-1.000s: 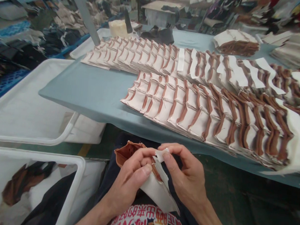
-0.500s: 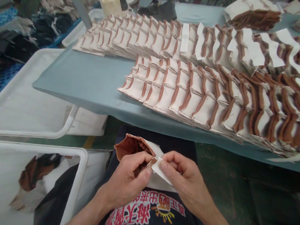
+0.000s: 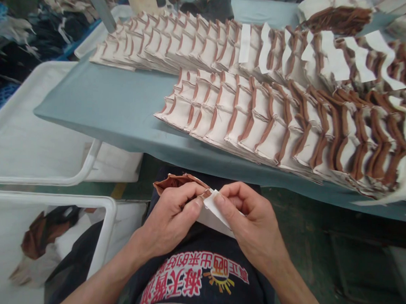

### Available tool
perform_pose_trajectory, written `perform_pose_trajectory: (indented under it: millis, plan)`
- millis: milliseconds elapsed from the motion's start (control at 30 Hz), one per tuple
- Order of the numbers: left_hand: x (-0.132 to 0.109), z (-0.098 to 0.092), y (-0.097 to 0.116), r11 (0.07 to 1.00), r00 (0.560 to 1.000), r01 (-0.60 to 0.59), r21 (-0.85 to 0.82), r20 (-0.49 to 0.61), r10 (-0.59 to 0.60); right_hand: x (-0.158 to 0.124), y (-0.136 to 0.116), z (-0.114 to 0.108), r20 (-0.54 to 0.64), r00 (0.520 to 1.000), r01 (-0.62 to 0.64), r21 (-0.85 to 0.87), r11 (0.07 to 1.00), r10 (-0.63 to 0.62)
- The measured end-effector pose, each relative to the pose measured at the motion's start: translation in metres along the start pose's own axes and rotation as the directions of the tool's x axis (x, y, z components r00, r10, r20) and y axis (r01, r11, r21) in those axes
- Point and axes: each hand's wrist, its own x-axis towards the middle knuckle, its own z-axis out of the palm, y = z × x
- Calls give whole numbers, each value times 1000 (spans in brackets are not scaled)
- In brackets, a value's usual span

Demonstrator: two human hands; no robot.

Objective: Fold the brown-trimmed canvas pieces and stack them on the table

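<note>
Over my lap I hold a brown-and-white folded fabric piece [image 3: 174,182] with both hands. My left hand [image 3: 171,218] is closed around its brown part, thumb pressed on the white edge. My right hand [image 3: 250,223] pinches the white paper-like flap [image 3: 217,211] between thumb and forefinger. The two hands touch at the flap's corner. Most of the piece is hidden under my fingers.
A blue-grey table [image 3: 107,107] in front carries two long overlapping rows of similar white-and-brown pieces [image 3: 258,123]. White bins [image 3: 38,140] stand at the left; the nearer bin [image 3: 109,210] holds brown and dark fabric. Piles of material lie beyond the table.
My hands have drawn closer together and the piece has folded flatter, its brown opening now nearly shut. The view has tilted down, so the table sits higher in the frame.
</note>
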Motion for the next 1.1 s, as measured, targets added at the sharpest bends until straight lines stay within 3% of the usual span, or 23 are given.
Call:
perform_pose_trajectory:
  millis: [233, 467, 633, 1100]
  plan:
    - [-2, 0, 2, 995, 999, 47, -84, -21, -49, 1, 3, 7, -42, 999, 15, -93, 996, -19]
    - [-2, 0, -10, 944, 990, 88, -318, -78, -119, 1, -4, 14, -84, 995, 44, -107, 993, -53]
    - [-3, -2, -22, 875, 980, 114, -470, -89, -175, 3, -10, 19, -51, 996, 69, -100, 993, -75]
    - [4, -5, -31, 822, 968, 158, -548, -78, -238, 11, -5, 23, -108, 984, 121, -194, 973, -144]
